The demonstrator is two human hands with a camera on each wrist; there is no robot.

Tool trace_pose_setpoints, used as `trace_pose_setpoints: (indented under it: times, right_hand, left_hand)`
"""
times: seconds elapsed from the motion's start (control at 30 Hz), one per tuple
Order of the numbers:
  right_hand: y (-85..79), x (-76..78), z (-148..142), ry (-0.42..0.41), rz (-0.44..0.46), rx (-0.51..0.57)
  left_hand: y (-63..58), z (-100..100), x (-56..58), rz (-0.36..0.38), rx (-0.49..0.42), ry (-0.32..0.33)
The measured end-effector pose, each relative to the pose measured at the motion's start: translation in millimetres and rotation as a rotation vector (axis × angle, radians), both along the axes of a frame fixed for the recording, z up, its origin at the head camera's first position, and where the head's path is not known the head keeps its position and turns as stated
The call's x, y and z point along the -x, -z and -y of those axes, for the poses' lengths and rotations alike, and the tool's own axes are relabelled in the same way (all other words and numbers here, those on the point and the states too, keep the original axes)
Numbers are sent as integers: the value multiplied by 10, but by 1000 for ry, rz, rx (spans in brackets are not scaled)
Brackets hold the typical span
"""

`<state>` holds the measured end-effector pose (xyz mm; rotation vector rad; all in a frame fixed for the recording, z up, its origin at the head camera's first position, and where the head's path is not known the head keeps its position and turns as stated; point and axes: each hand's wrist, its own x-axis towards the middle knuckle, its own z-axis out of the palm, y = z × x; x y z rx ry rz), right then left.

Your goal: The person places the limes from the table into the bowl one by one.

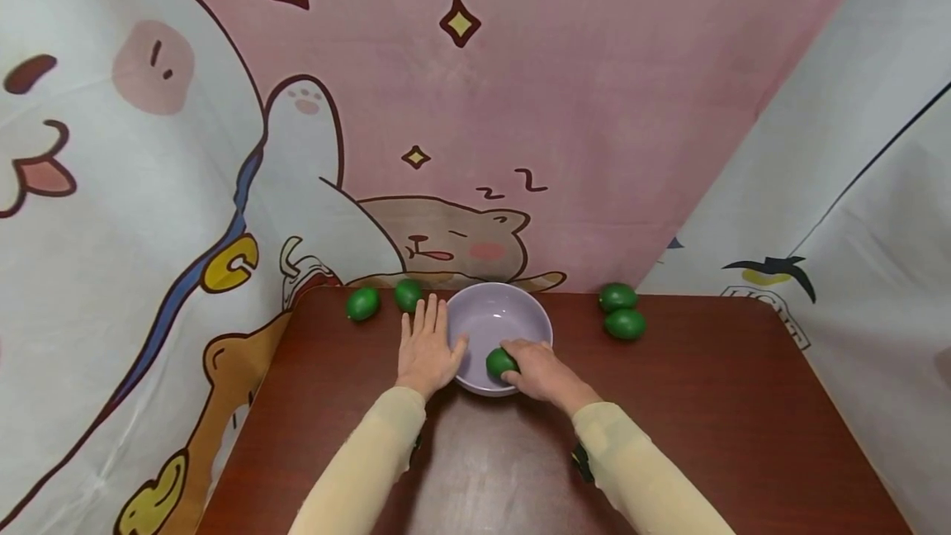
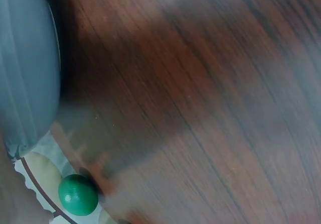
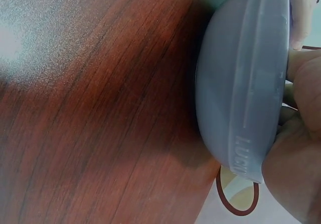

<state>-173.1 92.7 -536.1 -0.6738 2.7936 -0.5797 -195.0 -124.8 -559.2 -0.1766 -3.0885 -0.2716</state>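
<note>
1 green fruit (image 1: 499, 364) pinched by right hand (image 1: 548, 374) at mouth of purple bowl (image 1: 483, 322); bowl flanked by straight-fingered left hand (image 1: 428, 356).

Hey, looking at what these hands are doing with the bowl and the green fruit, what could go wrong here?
The green fruit pinched in the right hand might slip, though the bowl is right beneath it.

The bowl sits near the table's far edge, so a push from the left hand beside it could tip it off.

The leftmost fruit, also near that edge, looks round enough to roll if bumped.
</note>
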Motion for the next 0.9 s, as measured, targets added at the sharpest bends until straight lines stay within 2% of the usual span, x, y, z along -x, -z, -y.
trace_pose_setpoints:
  times: [0.17,0.43,0.63,0.9]
  right_hand:
    - [-5,-5,3,5,-11,15]
    - [9,2,3,16,-17,30]
    - [-10,-5,14,13,-23,17]
    - [16,6,10,14,-25,17]
  left_hand:
    - [16,-7,-3,-33,1,-1]
    - [36,-11,-4,-35,12,-34]
    - [61,20,-5,-43,-12,-32]
    - [35,101,3,-49,-3,-27]
